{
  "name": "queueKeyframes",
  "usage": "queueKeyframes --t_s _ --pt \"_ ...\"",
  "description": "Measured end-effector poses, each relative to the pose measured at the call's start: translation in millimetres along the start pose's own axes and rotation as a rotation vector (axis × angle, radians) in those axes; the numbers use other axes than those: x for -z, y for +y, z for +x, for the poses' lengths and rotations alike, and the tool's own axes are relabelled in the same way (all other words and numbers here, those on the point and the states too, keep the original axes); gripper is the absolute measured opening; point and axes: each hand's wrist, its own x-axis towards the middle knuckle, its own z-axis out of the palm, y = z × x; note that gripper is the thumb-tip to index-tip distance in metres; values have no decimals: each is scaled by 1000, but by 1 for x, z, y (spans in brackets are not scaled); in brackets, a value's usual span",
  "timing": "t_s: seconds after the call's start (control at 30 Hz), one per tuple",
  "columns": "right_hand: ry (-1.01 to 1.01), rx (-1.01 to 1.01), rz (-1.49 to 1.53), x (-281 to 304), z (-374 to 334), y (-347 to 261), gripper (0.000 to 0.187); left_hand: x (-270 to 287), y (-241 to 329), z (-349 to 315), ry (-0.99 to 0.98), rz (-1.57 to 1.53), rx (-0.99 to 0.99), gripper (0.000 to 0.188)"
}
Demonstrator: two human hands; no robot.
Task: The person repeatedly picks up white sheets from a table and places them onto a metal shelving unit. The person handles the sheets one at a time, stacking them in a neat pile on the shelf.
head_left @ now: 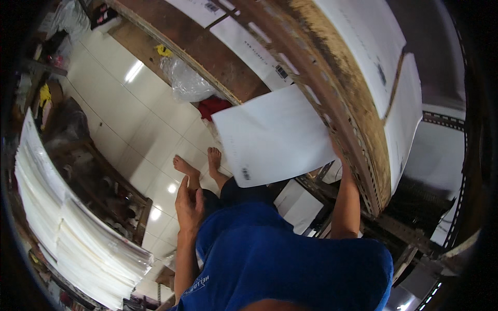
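A white sheet with a small printed mark near its lower left corner spans the gap beside the shelf. At its right edge is my right hand, closed on the sheet; the metal shelf edge hides most of the fingers. My left hand hangs low over the floor near my knees, its fingers stretched out and nothing in it. Further white printed sheets lie on the brown shelf board beyond, and more white sheets rest on the upper shelf at right.
The perforated metal shelf edge runs close along my right arm. At left stands a tall stack of white paper on a rack. Clear plastic wrap and a red cloth lie by the lower shelf. My bare feet stand on the tiled floor.
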Motion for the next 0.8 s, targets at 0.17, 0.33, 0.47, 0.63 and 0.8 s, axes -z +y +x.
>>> queueKeyframes --t_s 0.17,0.33,0.47,0.63,0.8 --pt "179 38 -463 42 99 108 11 -25 -92 -32 2 125 101 43" --pt "320 0 -860 52 193 157 12 -37 -135 -43 -43 148 268 42" --pt "417 -219 -898 43 227 155 11 -51 -175 -58 13 253 175 43" --pt "433 -135 -988 87 255 176 23 -54 -173 -55 -58 258 286 42" --pt "521 -111 -1009 127 295 208 22 -66 -175 -51 -61 230 277 42"
